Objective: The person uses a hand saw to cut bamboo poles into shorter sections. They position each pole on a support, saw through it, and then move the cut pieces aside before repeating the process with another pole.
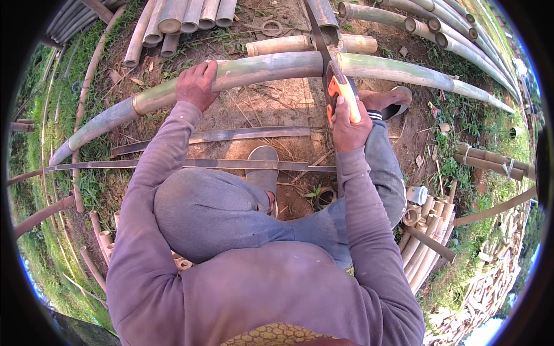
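A long green-grey bamboo pole (259,70) lies crosswise in front of me. My left hand (197,85) is wrapped over it, left of the middle, pressing from above. In my right hand (351,122) is the orange and white handle of a hand saw (318,36), whose dark blade points away from me and crosses the pole. Blade and pole meet just right of a joint; how deep the cut goes I cannot tell. Under the pole, a shorter bamboo piece (280,45) lies crosswise near the blade. My right foot (378,100), in a sandal, is close to the pole.
Cut bamboo poles are stacked at the far left (171,20) and far right (456,43). Split bamboo strips (231,135) lie between the pole and my left shoe (262,167). Beside my right knee is a bundle of short bamboo pieces (430,230) with a white cup (416,195).
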`<state>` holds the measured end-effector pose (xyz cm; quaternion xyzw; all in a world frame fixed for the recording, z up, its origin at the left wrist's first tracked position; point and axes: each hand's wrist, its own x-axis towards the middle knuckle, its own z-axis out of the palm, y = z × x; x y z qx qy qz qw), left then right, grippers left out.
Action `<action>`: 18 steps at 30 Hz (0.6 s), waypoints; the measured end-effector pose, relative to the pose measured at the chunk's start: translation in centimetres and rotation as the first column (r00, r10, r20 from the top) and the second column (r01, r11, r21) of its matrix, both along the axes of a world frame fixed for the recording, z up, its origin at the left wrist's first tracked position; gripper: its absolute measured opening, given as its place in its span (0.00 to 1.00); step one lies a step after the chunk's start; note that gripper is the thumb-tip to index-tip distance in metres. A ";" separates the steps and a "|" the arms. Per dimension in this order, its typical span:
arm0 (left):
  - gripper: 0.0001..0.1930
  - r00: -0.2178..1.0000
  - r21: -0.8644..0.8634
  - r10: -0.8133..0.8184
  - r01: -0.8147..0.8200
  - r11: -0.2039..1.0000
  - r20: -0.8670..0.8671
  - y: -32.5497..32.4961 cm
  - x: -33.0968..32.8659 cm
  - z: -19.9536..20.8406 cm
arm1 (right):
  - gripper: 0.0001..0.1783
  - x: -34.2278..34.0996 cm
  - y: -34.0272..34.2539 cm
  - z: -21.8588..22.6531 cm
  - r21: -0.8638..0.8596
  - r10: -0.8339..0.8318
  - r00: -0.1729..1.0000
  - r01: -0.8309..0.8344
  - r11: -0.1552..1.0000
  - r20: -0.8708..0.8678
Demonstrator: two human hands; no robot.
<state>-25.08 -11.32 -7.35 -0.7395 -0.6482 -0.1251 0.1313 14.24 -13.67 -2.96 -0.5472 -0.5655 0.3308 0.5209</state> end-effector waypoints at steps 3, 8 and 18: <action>0.44 0.999 -0.297 0.049 -0.048 0.954 -0.006 0.7 0.4 3.8 | 0.11 -0.9 -0.8 -3.0 0.017 -0.049 0.999 0.049 0.999 -0.014; 0.60 0.947 -0.707 0.004 0.237 0.666 0.321 6.2 -1.9 6.1 | 0.12 -0.5 -1.8 -5.4 0.045 -0.019 0.999 0.021 0.999 -0.030; 0.34 0.998 -0.398 0.025 0.003 0.918 0.065 4.7 1.6 5.3 | 0.12 -0.6 -0.3 -3.5 0.061 -0.028 0.980 0.041 0.997 -0.195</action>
